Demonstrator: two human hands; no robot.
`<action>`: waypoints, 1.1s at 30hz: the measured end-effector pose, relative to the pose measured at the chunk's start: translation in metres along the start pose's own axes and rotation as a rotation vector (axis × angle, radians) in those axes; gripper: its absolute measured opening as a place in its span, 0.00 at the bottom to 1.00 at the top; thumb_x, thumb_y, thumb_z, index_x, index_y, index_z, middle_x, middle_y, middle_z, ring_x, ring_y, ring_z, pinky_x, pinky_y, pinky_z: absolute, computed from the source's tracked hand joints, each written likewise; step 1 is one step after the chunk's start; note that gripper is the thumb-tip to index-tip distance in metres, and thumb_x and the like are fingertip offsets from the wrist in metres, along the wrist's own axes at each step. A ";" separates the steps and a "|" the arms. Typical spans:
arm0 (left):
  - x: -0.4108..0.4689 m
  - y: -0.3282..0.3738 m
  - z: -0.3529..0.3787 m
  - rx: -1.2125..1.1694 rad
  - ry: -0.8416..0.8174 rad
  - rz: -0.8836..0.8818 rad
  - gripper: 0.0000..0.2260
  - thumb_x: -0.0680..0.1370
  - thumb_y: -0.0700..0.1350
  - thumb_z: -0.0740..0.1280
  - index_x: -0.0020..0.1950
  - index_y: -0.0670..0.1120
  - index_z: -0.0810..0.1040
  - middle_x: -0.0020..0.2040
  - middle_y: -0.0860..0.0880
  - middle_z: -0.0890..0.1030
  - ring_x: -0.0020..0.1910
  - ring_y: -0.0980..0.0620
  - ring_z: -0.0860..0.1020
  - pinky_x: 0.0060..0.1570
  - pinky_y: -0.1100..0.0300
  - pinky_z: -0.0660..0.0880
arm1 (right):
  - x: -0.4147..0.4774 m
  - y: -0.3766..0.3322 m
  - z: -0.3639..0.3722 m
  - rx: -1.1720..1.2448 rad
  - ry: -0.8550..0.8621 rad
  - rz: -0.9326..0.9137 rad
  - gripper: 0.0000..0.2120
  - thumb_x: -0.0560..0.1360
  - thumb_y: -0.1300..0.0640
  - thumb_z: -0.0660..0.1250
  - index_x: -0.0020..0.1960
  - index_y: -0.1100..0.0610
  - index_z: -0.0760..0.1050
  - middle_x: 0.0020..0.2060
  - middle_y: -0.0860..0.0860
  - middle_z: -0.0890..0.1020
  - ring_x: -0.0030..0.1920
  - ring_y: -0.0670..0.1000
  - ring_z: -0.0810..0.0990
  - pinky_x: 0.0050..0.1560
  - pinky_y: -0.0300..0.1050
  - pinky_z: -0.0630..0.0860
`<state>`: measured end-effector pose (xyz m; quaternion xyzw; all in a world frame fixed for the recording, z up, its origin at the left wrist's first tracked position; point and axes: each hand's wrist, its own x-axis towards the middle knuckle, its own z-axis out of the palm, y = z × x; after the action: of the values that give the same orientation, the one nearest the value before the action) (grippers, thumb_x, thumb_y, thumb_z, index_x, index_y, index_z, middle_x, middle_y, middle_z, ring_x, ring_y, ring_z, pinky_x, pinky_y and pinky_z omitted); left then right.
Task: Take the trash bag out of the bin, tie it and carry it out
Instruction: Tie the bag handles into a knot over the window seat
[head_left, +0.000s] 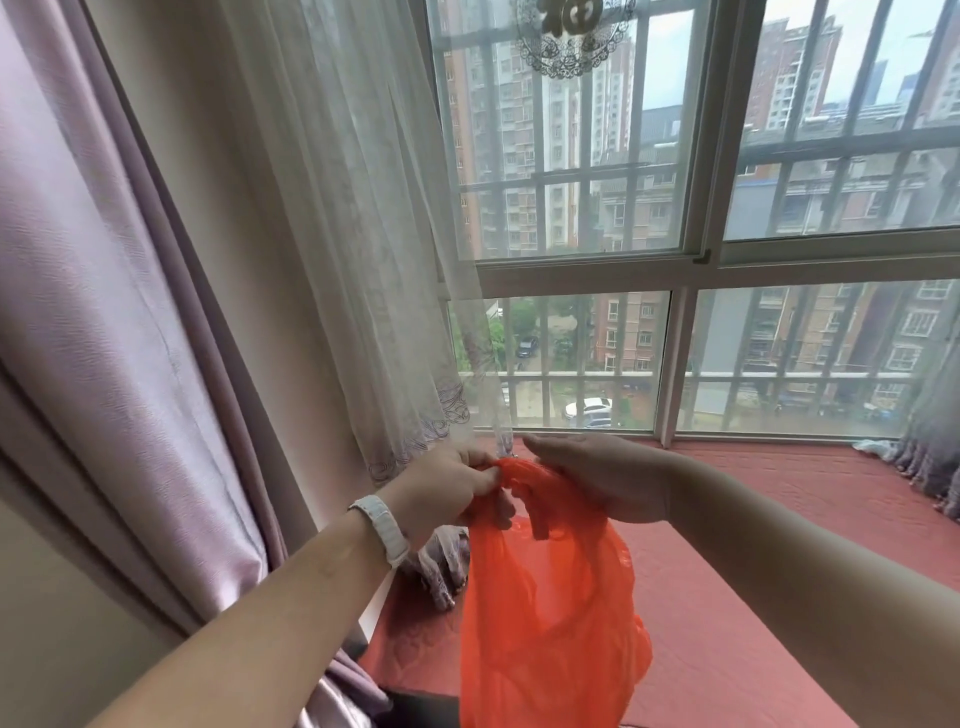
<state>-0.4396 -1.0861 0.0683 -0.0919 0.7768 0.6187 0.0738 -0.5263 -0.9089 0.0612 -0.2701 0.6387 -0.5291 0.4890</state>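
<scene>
An orange plastic trash bag (545, 623) hangs in the air in front of me, above the red window seat. Its handles are bunched together at the top. My left hand (447, 488), with a white watch on the wrist, pinches that gathered top. My right hand (602, 478) lies over the handles from the right, palm down, its fingers wrapped around one orange strap. The bag's lower part runs out of the bottom of the frame. No bin is in view.
A red padded window seat (779, 519) runs under a barred window (675, 312). A sheer curtain (363, 260) and a purple drape (104, 312) hang at the left, close to my left hand. Another curtain's hem (930, 467) lies at the far right.
</scene>
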 end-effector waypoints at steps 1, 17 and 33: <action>0.000 0.001 0.001 -0.039 -0.012 -0.024 0.07 0.80 0.37 0.61 0.46 0.39 0.77 0.32 0.43 0.82 0.30 0.48 0.82 0.32 0.57 0.80 | -0.003 0.001 0.001 -0.041 0.077 -0.021 0.25 0.80 0.41 0.57 0.54 0.64 0.77 0.44 0.61 0.82 0.45 0.55 0.81 0.53 0.54 0.78; 0.013 0.001 0.017 -0.292 -0.019 -0.077 0.09 0.79 0.40 0.61 0.44 0.42 0.79 0.38 0.45 0.85 0.36 0.50 0.83 0.42 0.56 0.78 | 0.002 0.065 0.016 -0.904 0.969 -0.510 0.16 0.68 0.42 0.71 0.49 0.52 0.79 0.42 0.41 0.72 0.42 0.44 0.72 0.43 0.41 0.69; 0.002 -0.010 0.007 -0.252 -0.063 -0.067 0.07 0.79 0.37 0.60 0.48 0.42 0.78 0.47 0.40 0.85 0.43 0.50 0.84 0.35 0.62 0.78 | -0.008 0.023 0.017 0.405 0.419 -0.376 0.10 0.76 0.62 0.63 0.38 0.54 0.78 0.39 0.54 0.80 0.43 0.50 0.77 0.44 0.46 0.70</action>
<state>-0.4389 -1.0816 0.0565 -0.1068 0.6868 0.7111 0.1065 -0.5043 -0.9021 0.0429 -0.1661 0.5464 -0.7699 0.2848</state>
